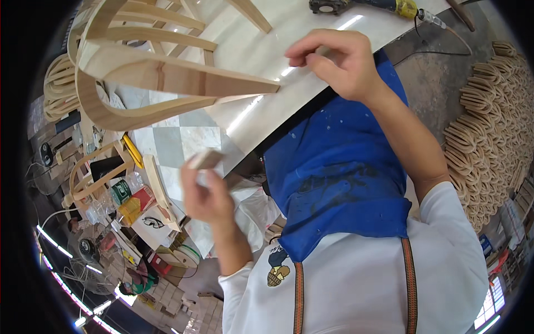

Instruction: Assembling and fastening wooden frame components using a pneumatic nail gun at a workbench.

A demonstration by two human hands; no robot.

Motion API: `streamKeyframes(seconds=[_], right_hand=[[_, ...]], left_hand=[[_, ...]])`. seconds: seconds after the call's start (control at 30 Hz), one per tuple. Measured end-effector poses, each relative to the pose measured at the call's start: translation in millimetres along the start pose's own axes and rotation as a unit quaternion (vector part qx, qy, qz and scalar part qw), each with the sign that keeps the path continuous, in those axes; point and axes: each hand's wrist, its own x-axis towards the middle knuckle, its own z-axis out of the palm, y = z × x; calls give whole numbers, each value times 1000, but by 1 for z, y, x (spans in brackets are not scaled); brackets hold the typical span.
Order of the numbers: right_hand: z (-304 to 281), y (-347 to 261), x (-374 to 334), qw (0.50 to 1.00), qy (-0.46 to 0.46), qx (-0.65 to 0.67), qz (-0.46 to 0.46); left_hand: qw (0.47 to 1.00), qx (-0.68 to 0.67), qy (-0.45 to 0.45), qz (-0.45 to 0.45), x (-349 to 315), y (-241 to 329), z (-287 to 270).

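A pale wooden chair frame (189,80) with curved rails and tapered legs lies on the glossy light table (250,119). My left hand (211,195), blurred by motion, is closed on a small brownish block (206,160) near the table's left front edge, apart from the frame. What the block is made of cannot be made out. Over the table, just right of the tip of the nearest tapered leg, my right hand (345,64) hovers with its fingers loosely bent and the thumb apart. Nothing shows in it.
A yellow and black power tool (403,8) with a cable lies at the table's far edge. Curved wooden parts (489,128) are stacked high at right. At left are another curved frame (100,172), bottles (130,210) and a yellow-handled tool (132,150). A blue apron (339,161) covers my lap.
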Motion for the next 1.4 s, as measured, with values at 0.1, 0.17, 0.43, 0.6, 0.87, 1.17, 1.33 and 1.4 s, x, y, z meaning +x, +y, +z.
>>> streamKeyframes(seconds=[0.1, 0.17, 0.43, 0.6, 0.87, 1.17, 1.33, 1.4], right_hand=[[6, -6, -30, 996, 26, -57, -67], [19, -22, -57, 998, 47, -25, -45], [12, -50, -101, 993, 56, -68, 79], [-20, -54, -78, 965, 68, -252, -15], [-32, -30, 3, 817, -60, -512, -257], [-14, 16, 26, 866, -102, -410, -268], [-3, 44, 37, 880, -145, -357, -277], [-4, 39, 38, 884, -165, -352, -259]], left_hand=[[979, -194, -65, 11, -11, 43, 50], [974, -213, -73, 9, -10, 64, 72], [965, -201, -124, 116, 2, 85, 111], [984, -105, -26, 143, 0, 65, 119], [995, 2, -14, 100, 36, 42, 115], [988, -47, -142, 44, 49, 39, 117], [978, -145, -150, 5, 51, 38, 119], [979, -141, -148, 9, 51, 37, 119]])
